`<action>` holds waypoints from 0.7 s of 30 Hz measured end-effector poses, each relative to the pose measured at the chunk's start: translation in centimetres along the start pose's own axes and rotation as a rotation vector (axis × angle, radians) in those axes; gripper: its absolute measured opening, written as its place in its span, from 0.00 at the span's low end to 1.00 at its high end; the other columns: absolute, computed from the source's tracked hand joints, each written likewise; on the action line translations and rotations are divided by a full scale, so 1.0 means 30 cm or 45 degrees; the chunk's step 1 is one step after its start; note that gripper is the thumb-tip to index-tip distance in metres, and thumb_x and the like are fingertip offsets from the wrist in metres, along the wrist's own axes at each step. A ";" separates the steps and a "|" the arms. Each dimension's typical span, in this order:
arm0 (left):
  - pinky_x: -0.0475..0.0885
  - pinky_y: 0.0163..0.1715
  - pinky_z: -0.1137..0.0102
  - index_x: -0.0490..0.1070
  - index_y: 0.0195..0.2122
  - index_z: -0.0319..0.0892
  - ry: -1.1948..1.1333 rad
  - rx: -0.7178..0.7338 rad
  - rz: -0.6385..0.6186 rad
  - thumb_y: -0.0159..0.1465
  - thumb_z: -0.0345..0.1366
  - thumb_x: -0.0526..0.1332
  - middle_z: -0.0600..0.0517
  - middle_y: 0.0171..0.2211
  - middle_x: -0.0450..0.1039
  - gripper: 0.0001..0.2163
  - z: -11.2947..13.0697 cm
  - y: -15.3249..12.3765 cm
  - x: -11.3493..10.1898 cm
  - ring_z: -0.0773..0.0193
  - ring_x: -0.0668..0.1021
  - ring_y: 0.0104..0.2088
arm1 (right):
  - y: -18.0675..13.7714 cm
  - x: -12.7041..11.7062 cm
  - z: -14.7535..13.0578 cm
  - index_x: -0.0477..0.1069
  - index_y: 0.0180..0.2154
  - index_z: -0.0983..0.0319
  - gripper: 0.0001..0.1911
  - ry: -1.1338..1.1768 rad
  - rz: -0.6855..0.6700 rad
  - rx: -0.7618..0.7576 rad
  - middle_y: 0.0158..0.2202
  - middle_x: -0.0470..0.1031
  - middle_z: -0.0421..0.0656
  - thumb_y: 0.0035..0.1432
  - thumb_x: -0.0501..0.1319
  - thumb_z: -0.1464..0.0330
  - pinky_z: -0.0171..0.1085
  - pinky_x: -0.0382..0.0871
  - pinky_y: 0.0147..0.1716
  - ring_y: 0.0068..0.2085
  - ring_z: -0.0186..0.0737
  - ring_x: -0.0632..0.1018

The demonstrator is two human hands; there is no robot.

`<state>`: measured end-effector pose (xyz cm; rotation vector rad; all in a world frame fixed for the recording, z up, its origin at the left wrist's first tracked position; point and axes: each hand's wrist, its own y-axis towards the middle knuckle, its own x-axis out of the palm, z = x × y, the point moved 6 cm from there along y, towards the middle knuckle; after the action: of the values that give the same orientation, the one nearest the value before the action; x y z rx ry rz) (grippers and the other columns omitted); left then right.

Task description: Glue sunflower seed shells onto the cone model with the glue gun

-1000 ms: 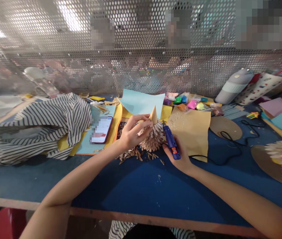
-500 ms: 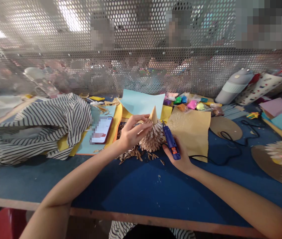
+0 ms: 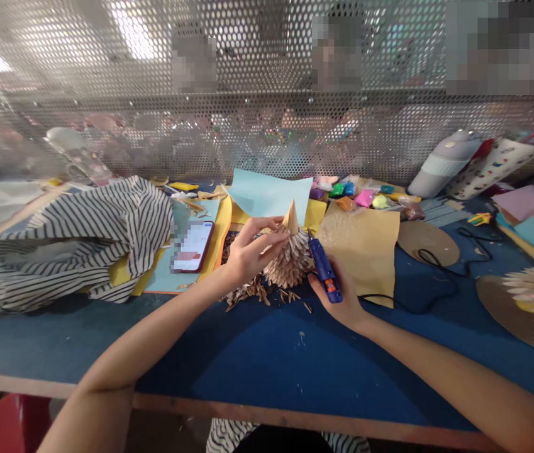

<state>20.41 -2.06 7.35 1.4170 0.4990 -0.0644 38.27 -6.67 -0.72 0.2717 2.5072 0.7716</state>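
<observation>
A small paper cone (image 3: 291,251) covered in overlapping seeds stands on the blue table (image 3: 257,352), its bare tan tip pointing up. My left hand (image 3: 250,248) pinches the seeds on the cone's left side near the top. My right hand (image 3: 339,296) grips a blue hot glue gun (image 3: 324,272) with an orange trigger; its nozzle points at the cone's right side. Loose seeds (image 3: 252,290) lie scattered at the cone's base.
A phone (image 3: 192,246) lies on coloured paper to the left, beside a striped cloth (image 3: 82,233). Tan paper (image 3: 365,242), a black cord (image 3: 436,264), clay packets (image 3: 363,196) and another seed craft (image 3: 531,296) sit to the right. A perforated metal screen (image 3: 267,126) closes the back.
</observation>
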 end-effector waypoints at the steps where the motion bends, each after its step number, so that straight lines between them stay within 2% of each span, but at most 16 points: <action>1: 0.82 0.42 0.68 0.71 0.45 0.44 0.008 0.001 -0.004 0.65 0.26 0.62 0.52 0.41 0.69 0.09 0.001 0.001 0.000 0.63 0.80 0.48 | 0.001 0.000 -0.001 0.65 0.44 0.57 0.12 -0.001 -0.003 0.004 0.35 0.76 0.42 0.58 0.60 0.67 0.43 0.76 0.33 0.32 0.42 0.79; 15: 0.80 0.43 0.67 0.69 0.46 0.44 0.035 0.012 -0.045 0.64 0.27 0.62 0.50 0.43 0.69 0.11 -0.001 -0.003 0.004 0.62 0.79 0.48 | 0.007 0.000 -0.013 0.65 0.44 0.56 0.12 0.018 0.001 -0.015 0.33 0.74 0.40 0.58 0.60 0.68 0.40 0.75 0.31 0.31 0.40 0.77; 21: 0.79 0.45 0.63 0.65 0.52 0.43 0.067 0.018 -0.064 0.63 0.31 0.63 0.47 0.45 0.70 0.16 0.000 0.002 -0.003 0.59 0.78 0.48 | 0.008 -0.002 -0.017 0.65 0.44 0.56 0.11 -0.004 0.010 -0.052 0.36 0.76 0.42 0.58 0.60 0.69 0.42 0.76 0.34 0.34 0.42 0.78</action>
<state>20.36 -2.07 7.44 1.4230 0.5785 -0.0711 38.07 -6.75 -0.20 0.2687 2.4857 0.8240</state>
